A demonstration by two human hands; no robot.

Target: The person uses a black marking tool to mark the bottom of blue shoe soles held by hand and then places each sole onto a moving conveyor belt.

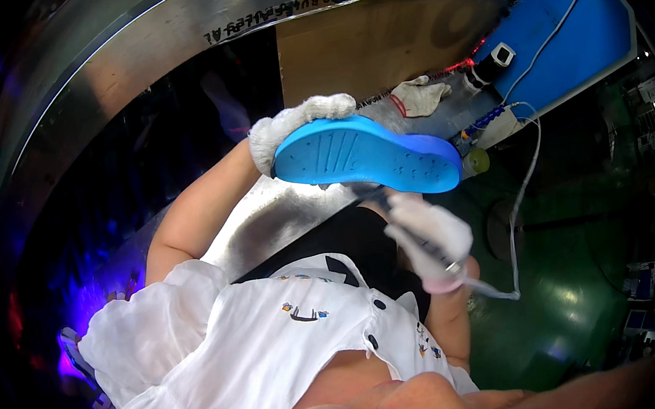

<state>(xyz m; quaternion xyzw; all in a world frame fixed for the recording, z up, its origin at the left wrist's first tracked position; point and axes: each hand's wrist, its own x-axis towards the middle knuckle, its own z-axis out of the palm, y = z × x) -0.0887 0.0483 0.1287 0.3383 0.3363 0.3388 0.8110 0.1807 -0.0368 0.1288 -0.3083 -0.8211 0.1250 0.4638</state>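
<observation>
A bright blue shoe sole is held up over my lap, its grooved, dotted underside facing me. My left hand, in a white knit glove, is wrapped round its far left end, and part of the fingers is hidden behind the sole. Just below the sole, my right hand is also gloved and smeared by motion. It grips a slim dark pen-like tool whose tip points up toward the sole's lower edge. A pale hose runs to this tool from the right; whether the tip touches the sole, I cannot tell.
Beyond the sole, a loose white glove with a red edge lies on the metal surface beside a small black-and-white device. Brown cardboard and a curved metal rim stand behind. At the far right is a blue panel.
</observation>
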